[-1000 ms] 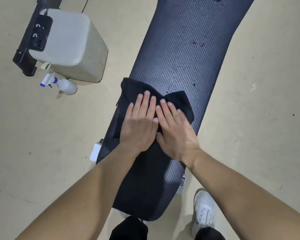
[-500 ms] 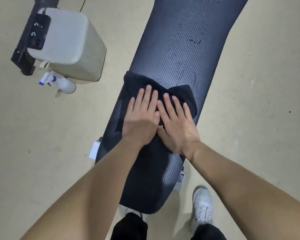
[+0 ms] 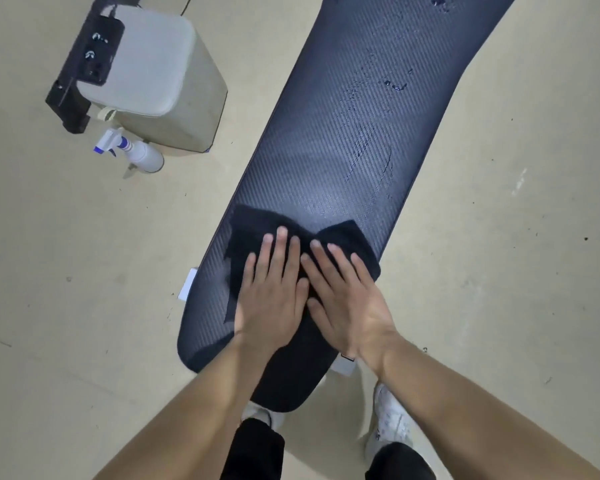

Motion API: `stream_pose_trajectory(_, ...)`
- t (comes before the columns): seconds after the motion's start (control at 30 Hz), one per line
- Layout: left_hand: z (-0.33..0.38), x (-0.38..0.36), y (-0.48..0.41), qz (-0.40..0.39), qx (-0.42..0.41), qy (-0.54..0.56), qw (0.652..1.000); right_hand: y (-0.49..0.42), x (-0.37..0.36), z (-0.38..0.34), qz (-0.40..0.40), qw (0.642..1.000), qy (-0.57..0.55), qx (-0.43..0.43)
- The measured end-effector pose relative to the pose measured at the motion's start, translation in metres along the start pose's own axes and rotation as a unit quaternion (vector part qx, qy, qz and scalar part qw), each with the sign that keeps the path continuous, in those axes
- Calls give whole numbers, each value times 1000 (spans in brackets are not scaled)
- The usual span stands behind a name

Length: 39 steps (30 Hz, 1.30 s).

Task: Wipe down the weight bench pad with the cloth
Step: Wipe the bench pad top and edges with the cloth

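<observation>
**Hands.** Your left hand (image 3: pixel 274 296) and right hand (image 3: pixel 347 299) lie flat and side by side. Both press the black cloth (image 3: pixel 246 230) onto the bench pad (image 3: pixel 361 98). Neither hand grasps it: both are released and bearing down.

**Cloth position.** The cloth lies across the pad's near third, reaching from near the left edge to the right edge. Its near part is hidden under your palms.

**Governing relation.** The pad's long axis runs away from you, leaning right toward the far end. The unwiped surface lies directly ahead of both hands. Wet streaks (image 3: pixel 368 157) sit beyond the cloth, nearer the right edge, and droplets (image 3: pixel 394 85) lie farther along. In my judgement, the next stroke should run forward along that axis, favouring the right edge. Your right hand is the nearer one to the wet patch.

**Surroundings.** Nothing seen on the pad blocks the path ahead. On the floor (image 3: pixel 499 237), off the left edge, stand 1 grey box (image 3: pixel 153 74) and 1 spray bottle (image 3: pixel 136 152), both well apart from the pad. 1 white shoe (image 3: pixel 392 420) shows near the pad's near end.
</observation>
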<state>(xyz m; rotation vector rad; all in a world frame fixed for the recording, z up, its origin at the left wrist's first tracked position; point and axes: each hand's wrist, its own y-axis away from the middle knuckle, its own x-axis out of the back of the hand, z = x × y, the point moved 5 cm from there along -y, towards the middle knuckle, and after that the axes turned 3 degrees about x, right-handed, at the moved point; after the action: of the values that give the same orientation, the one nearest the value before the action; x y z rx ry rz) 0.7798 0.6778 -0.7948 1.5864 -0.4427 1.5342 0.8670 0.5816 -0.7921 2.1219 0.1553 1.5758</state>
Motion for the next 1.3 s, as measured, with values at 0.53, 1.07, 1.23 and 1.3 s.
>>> stream_pose_trajectory(0.53, 76, 88, -315, 91, -116, -40, 988, -173, 134, 222, 102, 985, -45, -129)
stream_pose_trajectory(1.07, 35, 39, -130, 49, -45, -7, 998, -68, 53, 89, 71, 992, -53, -85)
stream_pose_trajectory(1.23, 14, 4, -26, 26, 17, -7, 999, -9, 9, 24, 38, 997, -56, -35)
stream_pose_trajectory(1.3, 5, -7, 15, 23, 16, 1, 1000, 15, -7, -6, 45, 997, -57, -18)
